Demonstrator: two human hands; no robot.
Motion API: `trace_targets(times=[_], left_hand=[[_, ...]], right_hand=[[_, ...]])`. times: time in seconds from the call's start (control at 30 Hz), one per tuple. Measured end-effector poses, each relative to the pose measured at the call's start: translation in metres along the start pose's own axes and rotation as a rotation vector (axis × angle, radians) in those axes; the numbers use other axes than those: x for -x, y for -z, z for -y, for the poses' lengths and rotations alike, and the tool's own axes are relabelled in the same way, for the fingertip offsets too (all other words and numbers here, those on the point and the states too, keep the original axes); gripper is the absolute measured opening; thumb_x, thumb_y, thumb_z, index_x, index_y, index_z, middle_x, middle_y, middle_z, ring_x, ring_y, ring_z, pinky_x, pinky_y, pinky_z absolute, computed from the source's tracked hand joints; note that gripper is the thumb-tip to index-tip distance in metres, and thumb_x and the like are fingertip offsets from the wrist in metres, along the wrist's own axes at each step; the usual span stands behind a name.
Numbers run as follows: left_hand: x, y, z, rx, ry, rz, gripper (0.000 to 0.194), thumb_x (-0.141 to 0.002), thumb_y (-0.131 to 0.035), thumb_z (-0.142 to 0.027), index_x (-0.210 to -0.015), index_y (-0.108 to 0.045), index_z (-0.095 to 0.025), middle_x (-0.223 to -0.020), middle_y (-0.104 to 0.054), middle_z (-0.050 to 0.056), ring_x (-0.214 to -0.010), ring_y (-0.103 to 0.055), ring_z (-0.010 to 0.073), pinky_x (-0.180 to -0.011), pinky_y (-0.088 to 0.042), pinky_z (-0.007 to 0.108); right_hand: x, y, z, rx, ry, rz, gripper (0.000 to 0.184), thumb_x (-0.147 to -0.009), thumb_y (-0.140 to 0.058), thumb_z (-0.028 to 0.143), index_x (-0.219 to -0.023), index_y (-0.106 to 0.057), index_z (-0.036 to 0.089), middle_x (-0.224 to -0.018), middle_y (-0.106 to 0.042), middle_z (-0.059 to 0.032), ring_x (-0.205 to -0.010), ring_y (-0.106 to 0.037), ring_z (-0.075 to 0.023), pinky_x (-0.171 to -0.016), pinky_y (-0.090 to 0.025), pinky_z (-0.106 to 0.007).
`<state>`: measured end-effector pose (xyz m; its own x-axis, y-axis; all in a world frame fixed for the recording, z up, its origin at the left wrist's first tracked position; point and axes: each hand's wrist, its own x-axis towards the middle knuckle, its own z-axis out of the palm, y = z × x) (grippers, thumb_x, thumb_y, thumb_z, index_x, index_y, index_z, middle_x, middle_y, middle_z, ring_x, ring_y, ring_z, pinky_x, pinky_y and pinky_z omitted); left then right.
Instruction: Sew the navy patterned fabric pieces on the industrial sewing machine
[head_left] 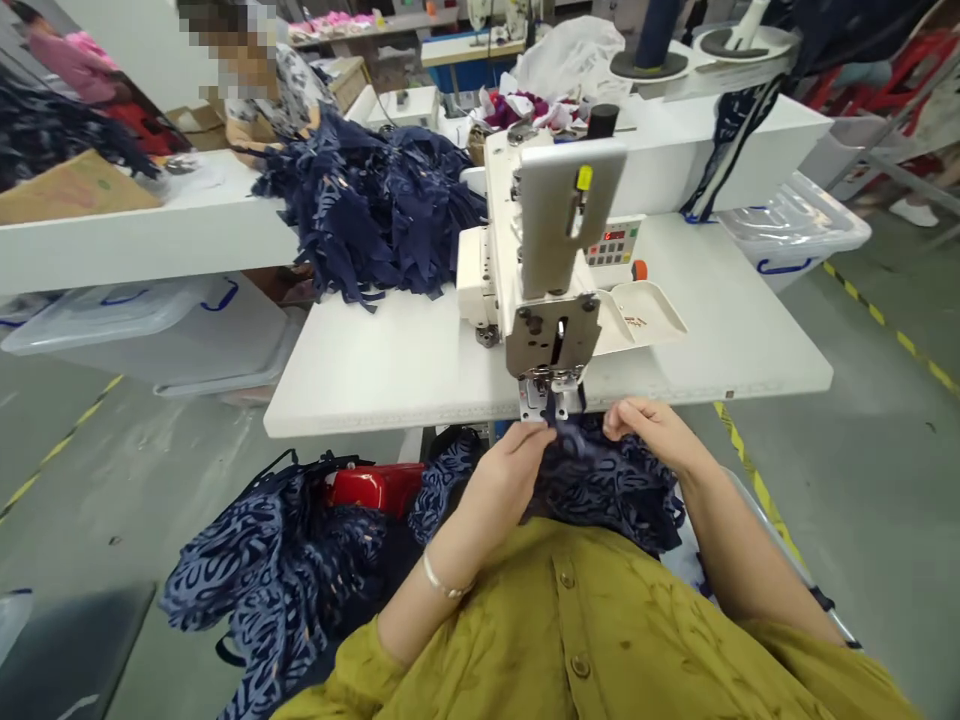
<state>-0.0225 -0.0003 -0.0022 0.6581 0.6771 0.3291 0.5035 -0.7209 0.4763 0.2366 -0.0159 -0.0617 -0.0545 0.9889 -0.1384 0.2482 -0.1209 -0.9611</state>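
A sewing machine [559, 330] stands at the middle of the white table, its presser foot close to the front edge. Navy patterned fabric [607, 485] hangs below the foot and spreads over my lap. My left hand [510, 470] pinches the fabric just left of and below the foot, thumb and finger pressed together. To the right of the foot, my right hand [656, 430] is closed with curled fingers beside the fabric; what lies between its fingertips is hidden.
A heap of navy fabric pieces [382, 200] lies left of the machine. A cream tray [652, 310] with small brown bits sits on the right. Patterned garments [262, 560] hang at my left by a red object [375, 488]. Lidded plastic bins [172, 330] flank the table. A co-worker [277, 80] sits beyond.
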Motion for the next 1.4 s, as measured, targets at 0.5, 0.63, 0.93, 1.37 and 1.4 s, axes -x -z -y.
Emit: trace_targets(times=[0.5, 0.63, 0.93, 1.37, 1.4], left_hand=[[0.039, 0.003, 0.083, -0.169, 0.476, 0.168, 0.027, -0.093, -0.041, -0.022, -0.105, -0.065, -0.016, -0.110, -0.065, 0.012, -0.097, -0.065, 0.0235, -0.092, -0.052, 0.042], [0.021, -0.018, 0.042, 0.048, 0.247, 0.246, 0.045, -0.089, -0.057, -0.033, -0.131, -0.052, -0.018, -0.141, -0.048, 0.014, -0.131, -0.045, 0.0281, -0.111, -0.036, 0.047], [-0.004, -0.011, -0.013, 0.528, 0.335, 0.431, 0.038, -0.084, -0.060, -0.052, -0.084, -0.064, -0.014, -0.075, -0.062, -0.001, -0.069, -0.056, 0.0127, -0.062, -0.043, 0.022], [-0.012, 0.020, -0.019, 0.080, 0.238, 0.116, 0.035, -0.096, -0.044, -0.038, -0.070, -0.056, -0.018, -0.072, -0.054, 0.000, -0.065, -0.051, 0.0109, -0.060, -0.036, 0.023], [-0.013, 0.022, -0.018, 0.026, 0.232, 0.106, 0.039, -0.096, -0.044, -0.038, -0.065, -0.054, -0.017, -0.069, -0.052, 0.000, -0.062, -0.049, 0.0104, -0.058, -0.035, 0.023]], right_hand=[[0.075, -0.004, -0.025, 0.329, -0.158, 0.772, 0.040, -0.083, -0.055, 0.031, -0.121, -0.055, 0.019, -0.106, -0.065, -0.0070, -0.090, -0.061, -0.0201, -0.077, -0.047, -0.028], [0.062, -0.012, -0.005, 0.083, -0.034, 0.535, 0.034, -0.094, -0.043, 0.038, -0.118, -0.056, 0.017, -0.104, -0.064, -0.0073, -0.093, -0.059, -0.0192, -0.087, -0.046, -0.032], [0.037, -0.015, 0.038, -0.058, 0.167, 0.191, 0.059, -0.091, -0.038, 0.064, -0.134, -0.046, 0.024, -0.120, -0.057, -0.0099, -0.111, -0.055, -0.0240, -0.097, -0.045, -0.037], [0.021, -0.019, 0.067, 0.307, 0.477, 0.116, 0.026, -0.097, -0.043, 0.029, -0.113, -0.063, 0.029, -0.118, -0.062, -0.0058, -0.113, -0.057, -0.0220, -0.099, -0.046, -0.037], [0.018, -0.020, 0.070, 0.300, 0.481, 0.133, 0.030, -0.097, -0.043, 0.029, -0.121, -0.060, 0.031, -0.117, -0.063, -0.0054, -0.112, -0.057, -0.0216, -0.098, -0.047, -0.037]])
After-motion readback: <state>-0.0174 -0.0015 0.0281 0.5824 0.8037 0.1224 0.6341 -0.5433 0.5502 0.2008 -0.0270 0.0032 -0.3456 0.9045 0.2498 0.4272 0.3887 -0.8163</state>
